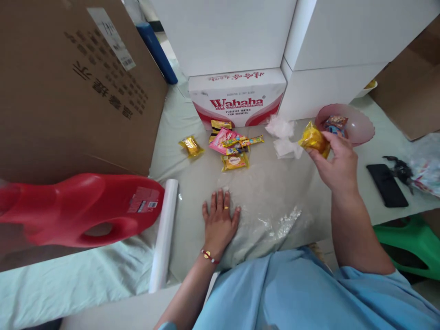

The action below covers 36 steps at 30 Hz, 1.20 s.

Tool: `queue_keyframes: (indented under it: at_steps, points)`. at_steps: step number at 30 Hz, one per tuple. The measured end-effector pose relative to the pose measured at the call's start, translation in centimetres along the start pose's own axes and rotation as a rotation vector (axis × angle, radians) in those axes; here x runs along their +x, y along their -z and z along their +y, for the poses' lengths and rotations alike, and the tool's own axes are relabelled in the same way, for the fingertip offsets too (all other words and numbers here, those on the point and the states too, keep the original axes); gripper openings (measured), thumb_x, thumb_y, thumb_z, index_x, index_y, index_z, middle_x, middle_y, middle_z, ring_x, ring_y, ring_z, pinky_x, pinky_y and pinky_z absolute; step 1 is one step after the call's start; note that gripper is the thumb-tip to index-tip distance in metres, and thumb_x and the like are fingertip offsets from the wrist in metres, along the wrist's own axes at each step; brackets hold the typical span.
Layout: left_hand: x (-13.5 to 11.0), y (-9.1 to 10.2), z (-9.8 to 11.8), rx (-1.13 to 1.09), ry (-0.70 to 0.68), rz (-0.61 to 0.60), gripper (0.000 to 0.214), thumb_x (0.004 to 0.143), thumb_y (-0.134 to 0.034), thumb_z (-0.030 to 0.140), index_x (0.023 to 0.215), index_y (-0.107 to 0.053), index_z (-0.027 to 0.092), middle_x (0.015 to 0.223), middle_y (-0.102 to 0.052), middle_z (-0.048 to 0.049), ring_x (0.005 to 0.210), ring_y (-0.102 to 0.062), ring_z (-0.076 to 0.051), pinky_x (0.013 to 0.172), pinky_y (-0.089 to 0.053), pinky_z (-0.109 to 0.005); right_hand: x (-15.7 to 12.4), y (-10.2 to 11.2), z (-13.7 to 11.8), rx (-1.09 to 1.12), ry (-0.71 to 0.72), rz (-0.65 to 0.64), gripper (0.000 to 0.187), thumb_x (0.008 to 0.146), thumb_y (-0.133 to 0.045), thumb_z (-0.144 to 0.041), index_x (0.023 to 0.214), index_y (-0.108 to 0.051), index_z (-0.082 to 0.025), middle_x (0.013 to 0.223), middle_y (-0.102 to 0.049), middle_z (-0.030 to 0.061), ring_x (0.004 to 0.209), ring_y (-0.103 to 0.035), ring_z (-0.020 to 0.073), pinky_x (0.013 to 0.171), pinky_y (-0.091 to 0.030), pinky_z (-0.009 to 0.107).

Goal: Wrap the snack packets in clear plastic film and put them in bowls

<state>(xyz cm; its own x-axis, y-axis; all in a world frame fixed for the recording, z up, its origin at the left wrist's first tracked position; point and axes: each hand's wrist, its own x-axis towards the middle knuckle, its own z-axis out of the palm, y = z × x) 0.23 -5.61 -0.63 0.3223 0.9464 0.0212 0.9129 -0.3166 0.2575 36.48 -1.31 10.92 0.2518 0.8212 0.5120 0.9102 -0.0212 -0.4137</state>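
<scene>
Right by the blue shirt, my left hand point(222, 224) lies flat, fingers spread, gripping nothing, at the near-left edge of the wrinkled clear plastic film point(261, 192) on the green-covered bench point(190, 201). If that palm drags sideways, I reckon the thin film could bunch up. To its left, a long white roll point(163, 238) sits just beside a big red plastic jug point(117, 197); what's inside the jug, I can't tell.

Over to my right hand point(335, 158): thumb and fingers pinch a shiny golden-yellow wrapped packet point(310, 136), raised just on the near-left side of the bowl. Slick wrapper, so a loose pinch could let it slip; swing too far right and my knuckles could clip the rim.

Further out, a heap of small yellow, pink and blue snack packets point(220, 143); one knock, and the narrow ones on top might slide. A gold-wrapped packet point(191, 145) lies apart, to the left.

Now containers! The translucent pink scalloped bowl point(362, 130) holds a brown packet point(336, 121) and a blue one. Behind the heap stands the red-and-white Wahaha carton point(237, 105), contents hidden. Far right, a half-hidden white bowl point(365, 92) shows something yellow.
</scene>
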Motion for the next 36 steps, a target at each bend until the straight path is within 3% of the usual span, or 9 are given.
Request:
queue_keyframes:
  at_steps: [3,6,10,14,19,23,26,30,36]
  points:
    - [0.0,0.1,0.1,0.0,0.0,0.007,0.067,0.107,-0.042,0.051,0.166,-0.034,0.021,0.172,-0.034,-0.0145,0.161,-0.03,-0.038,0.128,-0.019,-0.068,-3.7,0.0,-2.3,0.205,0.178,-0.295,0.043,0.099,-0.063,-0.046,0.137,-0.065,-0.026,0.127,-0.072,0.011,0.12,-0.064,0.0309,0.105,-0.051,0.049]
    - [0.0,0.1,0.2,0.015,0.002,0.001,0.066,0.107,-0.041,0.051,0.165,-0.037,0.02,0.172,-0.035,-0.0148,0.16,-0.031,-0.038,0.128,-0.019,-0.068,-6.8,-3.2,-4.6,0.294,0.359,-0.63,0.04,0.095,-0.07,-0.035,0.134,-0.069,-0.023,0.123,-0.073,0.0119,0.126,-0.06,0.032,0.108,-0.049,0.049]
    - [0.1,0.1,0.2,0.025,-0.001,-0.002,0.066,0.107,-0.039,0.051,0.164,-0.039,0.017,0.172,-0.034,-0.0155,0.161,-0.03,-0.037,0.128,-0.019,-0.068,-8.7,-7.6,-5.7,0.179,0.359,-0.794,0.045,0.092,-0.074,-0.025,0.137,-0.069,-0.022,0.127,-0.071,0.0149,0.131,-0.054,0.0346,0.113,-0.045,0.054]
    - [-0.3,0.0,0.1,0.008,0.03,0.087,0.067,0.106,-0.044,0.049,0.165,-0.038,0.018,0.174,-0.029,-0.0173,0.162,-0.026,-0.036,0.129,-0.022,-0.065,-9.6,-8.7,-4.8,0.209,0.342,-0.765,0.06,0.093,-0.076,-0.034,0.15,-0.059,-0.025,0.147,-0.059,0.0181,0.14,-0.049,0.0356,0.118,-0.04,0.058]
    - [-2.7,-0.4,-0.8,0.06,-0.014,0.249,0.052,0.101,-0.057,0.036,0.153,-0.057,0.03,0.169,-0.043,-0.0119,0.165,-0.016,-0.036,0.13,-0.008,-0.071,-11.0,-4.3,-2.0,0.441,0.317,-0.575,0.048,0.103,-0.061,-0.039,0.149,-0.056,-0.025,0.15,-0.055,0.0178,0.139,-0.052,0.0315,0.116,-0.047,0.053]
    - [-4.9,-0.2,-2.6,-0.112,-0.376,0.021,0.052,0.095,-0.045,0.014,0.137,-0.068,0.031,0.149,-0.066,-0.0079,0.153,-0.046,-0.026,0.132,-0.022,-0.063,-14.0,-0.1,1.0,0.547,0.386,-0.721,0.048,0.1,-0.067,-0.044,0.144,-0.061,-0.025,0.145,-0.061,0.015,0.136,-0.057,0.0292,0.115,-0.05,0.05]
    - [-5.4,0.9,-3.9,-0.297,-0.535,-0.204,0.051,0.091,-0.043,0.015,0.134,-0.069,0.025,0.148,-0.066,-0.0102,0.147,-0.053,-0.023,0.128,-0.036,-0.054,-16.8,0.6,2.5,0.515,0.398,-0.788,0.053,0.097,-0.072,-0.045,0.143,-0.062,-0.023,0.149,-0.06,0.0169,0.141,-0.054,0.0322,0.117,-0.046,0.055]
    - [-4.7,2.4,-4.4,-0.384,-0.508,-0.339,0.04,0.098,-0.055,0.033,0.135,-0.067,0.024,0.155,-0.06,-0.013,0.15,-0.051,-0.026,0.127,-0.037,-0.054,-18.7,-0.5,2.8,0.501,0.308,-0.695,0.022,0.104,-0.06,-0.03,0.121,-0.075,-0.026,0.138,-0.068,0.0121,0.133,-0.059,0.0287,0.111,-0.051,0.054]
    - [-2.9,2.9,-3.4,-0.58,-0.205,-0.281,0.032,0.107,-0.046,0.043,0.102,-0.072,0.025,0.121,-0.079,-0.0105,0.123,-0.07,-0.023,0.11,-0.054,-0.044,-14.7,-1.0,1.8,0.679,0.301,-0.644,0.027,0.108,-0.052,-0.034,0.108,-0.077,-0.024,0.117,-0.073,0.0108,0.111,-0.066,0.0219,0.098,-0.055,0.039]
